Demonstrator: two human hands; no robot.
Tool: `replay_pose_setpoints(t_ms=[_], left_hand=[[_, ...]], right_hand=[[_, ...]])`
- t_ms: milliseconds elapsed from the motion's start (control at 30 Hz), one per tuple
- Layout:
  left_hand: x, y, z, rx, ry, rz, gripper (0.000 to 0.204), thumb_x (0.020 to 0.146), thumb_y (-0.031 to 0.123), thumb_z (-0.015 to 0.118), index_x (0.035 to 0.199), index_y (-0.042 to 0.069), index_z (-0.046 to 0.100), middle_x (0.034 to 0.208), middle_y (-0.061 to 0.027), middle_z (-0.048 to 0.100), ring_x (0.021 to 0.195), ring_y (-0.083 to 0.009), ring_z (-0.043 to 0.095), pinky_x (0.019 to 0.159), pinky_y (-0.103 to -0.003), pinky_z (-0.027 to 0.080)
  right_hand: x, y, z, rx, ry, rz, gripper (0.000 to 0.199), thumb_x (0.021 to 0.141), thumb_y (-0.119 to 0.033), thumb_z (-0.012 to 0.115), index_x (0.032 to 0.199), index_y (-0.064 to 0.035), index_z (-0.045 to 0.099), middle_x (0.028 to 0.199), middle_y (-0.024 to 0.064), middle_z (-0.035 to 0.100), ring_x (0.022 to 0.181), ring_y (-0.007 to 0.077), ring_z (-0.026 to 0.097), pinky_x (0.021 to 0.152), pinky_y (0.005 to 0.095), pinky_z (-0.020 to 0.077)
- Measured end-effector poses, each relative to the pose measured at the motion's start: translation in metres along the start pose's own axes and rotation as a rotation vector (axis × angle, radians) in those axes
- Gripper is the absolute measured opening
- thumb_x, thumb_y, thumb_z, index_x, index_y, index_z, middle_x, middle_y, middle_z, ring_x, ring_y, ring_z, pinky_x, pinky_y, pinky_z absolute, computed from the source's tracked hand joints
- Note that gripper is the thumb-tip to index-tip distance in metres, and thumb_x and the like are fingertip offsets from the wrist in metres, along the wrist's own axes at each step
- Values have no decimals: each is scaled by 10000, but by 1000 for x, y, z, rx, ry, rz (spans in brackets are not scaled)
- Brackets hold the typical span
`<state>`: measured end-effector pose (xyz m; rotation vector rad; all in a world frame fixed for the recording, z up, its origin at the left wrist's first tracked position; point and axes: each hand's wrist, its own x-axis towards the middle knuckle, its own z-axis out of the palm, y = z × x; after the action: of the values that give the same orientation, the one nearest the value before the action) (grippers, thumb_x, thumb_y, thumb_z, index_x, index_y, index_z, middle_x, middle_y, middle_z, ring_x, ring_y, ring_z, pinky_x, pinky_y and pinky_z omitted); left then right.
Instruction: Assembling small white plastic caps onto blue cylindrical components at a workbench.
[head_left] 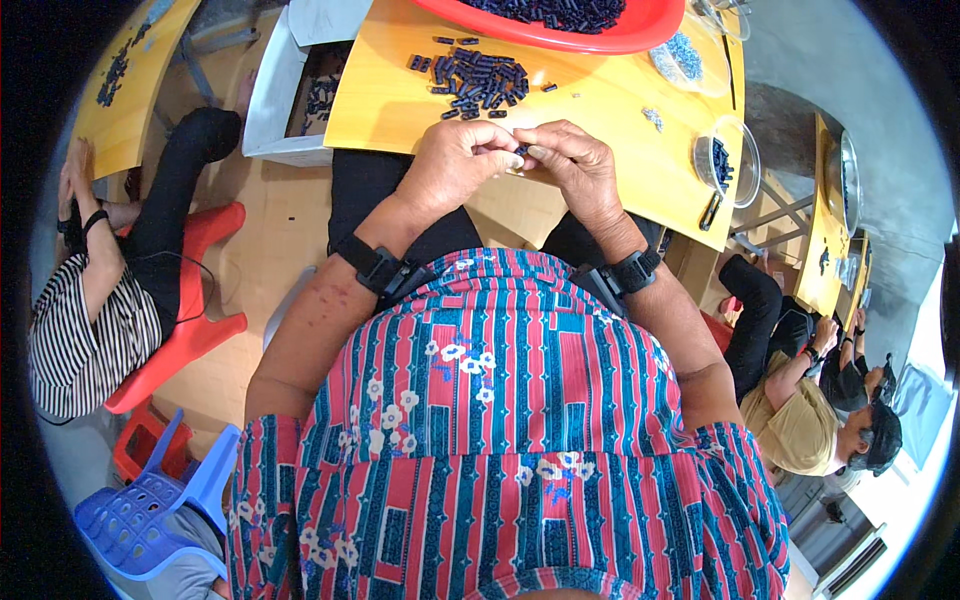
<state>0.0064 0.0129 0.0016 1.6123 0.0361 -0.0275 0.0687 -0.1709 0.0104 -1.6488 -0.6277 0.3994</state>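
Left fingers [497, 160] and right fingers [552, 146] pinch a dark piece [521, 150] near glossy stubby cylinders [482, 80]

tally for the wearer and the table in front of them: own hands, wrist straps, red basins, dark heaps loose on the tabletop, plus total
Left hand and right hand: 2
Left strap and right strap: 2
Red basin: 1
Dark heap: 1
Total: 6

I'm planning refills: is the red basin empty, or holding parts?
Not empty: the red basin holds many small dark pieces. The picture's upper edge cuts it off, so I cannot tell how full.
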Motion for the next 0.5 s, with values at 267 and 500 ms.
replay_pose_setpoints(t_ms=[267,500], left_hand=[[0,4,-3,63,-81,-67,125,883,71,668,972,-13,694,850,-18,682,746,-68,606,690,-224,507],[0,5,-2,103,-60,-51,121,878,67,667,966,-12,695,837,-21,678,738,-71,606,685,-228,509]], right_hand=[[0,1,-3,36,-33,22,218,914,22,582,1095,-8,699,979,87,642,815,143,651,765,261,563],[0,1,-2,45,-21,37,211,915,21,586,1089,-6,702,964,94,648,803,143,652,741,257,561]])
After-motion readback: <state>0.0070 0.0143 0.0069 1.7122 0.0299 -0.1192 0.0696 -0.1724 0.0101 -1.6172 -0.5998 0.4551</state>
